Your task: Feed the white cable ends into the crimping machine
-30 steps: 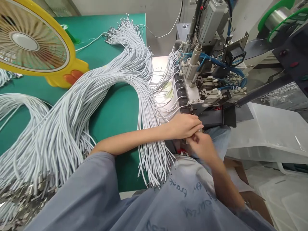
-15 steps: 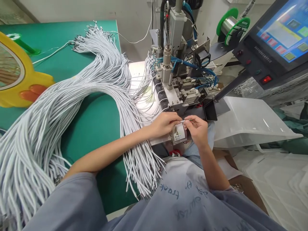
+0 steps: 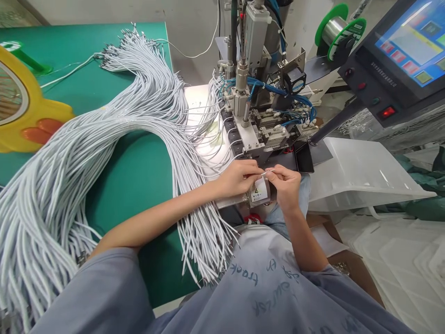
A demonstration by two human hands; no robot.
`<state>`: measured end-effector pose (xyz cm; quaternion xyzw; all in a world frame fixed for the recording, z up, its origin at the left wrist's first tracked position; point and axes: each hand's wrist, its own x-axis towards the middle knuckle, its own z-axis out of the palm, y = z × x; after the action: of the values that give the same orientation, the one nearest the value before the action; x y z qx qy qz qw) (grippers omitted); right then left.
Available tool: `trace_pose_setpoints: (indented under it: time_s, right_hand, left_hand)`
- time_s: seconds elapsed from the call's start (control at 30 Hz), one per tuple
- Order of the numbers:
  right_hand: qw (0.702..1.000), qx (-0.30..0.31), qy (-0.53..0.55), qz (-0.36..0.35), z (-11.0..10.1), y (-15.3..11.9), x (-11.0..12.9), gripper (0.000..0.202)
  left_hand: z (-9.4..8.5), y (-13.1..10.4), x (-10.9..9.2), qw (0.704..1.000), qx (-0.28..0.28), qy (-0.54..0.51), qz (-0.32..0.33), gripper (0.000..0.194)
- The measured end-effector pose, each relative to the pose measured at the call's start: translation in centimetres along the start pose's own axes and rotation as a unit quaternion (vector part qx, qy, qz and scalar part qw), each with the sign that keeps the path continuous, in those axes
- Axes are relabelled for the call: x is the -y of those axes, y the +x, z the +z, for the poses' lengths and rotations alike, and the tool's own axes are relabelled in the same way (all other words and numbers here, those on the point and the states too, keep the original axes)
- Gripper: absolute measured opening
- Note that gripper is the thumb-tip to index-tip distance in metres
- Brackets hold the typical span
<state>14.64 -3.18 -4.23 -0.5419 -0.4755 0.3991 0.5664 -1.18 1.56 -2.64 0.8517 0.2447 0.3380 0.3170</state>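
My left hand [image 3: 239,177] pinches a white cable near its end, just in front of the machine [image 3: 248,109]. Fingertips of my right hand [image 3: 285,181] are closed on the thin tip of the same cable [image 3: 266,173], a short way to the right. The fine wires at the tip are too small to make out. Below the fingers hangs a clear holder with a white label [image 3: 259,191]. Beside my left forearm lies a large bundle of white cables [image 3: 194,185], its loose ends hanging toward my lap.
The bundle spreads over a green table [image 3: 139,162]. A yellow fan-like object [image 3: 45,116] stands at the left. To the right are a touchscreen panel [image 3: 385,79], a solder wire spool [image 3: 335,30], a black bin [image 3: 304,157] and a translucent plastic tray [image 3: 361,171].
Both hands stay together with the cable between them. The fingers have shifted slightly, and the cable tip now slants a little upward to the right. The view has moved slightly.
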Motion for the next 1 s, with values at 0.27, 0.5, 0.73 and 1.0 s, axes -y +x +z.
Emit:
trace_pose_setpoints:
  time_s: [0.27, 0.5, 0.73, 1.0]
  right_hand:
    - [0.995, -0.065, 0.064, 0.035, 2.4, -1.0, -0.1, 0.022]
    - [0.980, 0.018, -0.183, -0.077, 0.1, 0.5, 0.8, 0.019]
    - [0.991, 0.039, -0.124, -0.039, 0.0, 1.5, 0.4, 0.015]
    - [0.995, 0.040, -0.093, 0.003, -0.4, 2.4, -2.5, 0.017]
  left_hand:
    - [0.6, -0.2, 0.0, 0.998, -0.041, 0.037, 0.008, 0.024]
    - [-1.4, 0.6, 0.4, 0.914, 0.064, 0.381, 0.122, 0.036]
    - [-0.9, 0.4, 0.8, 0.954, 0.046, 0.291, 0.047, 0.023]
    - [-0.2, 0.1, 1.4, 0.956, 0.128, 0.256, -0.062, 0.026]
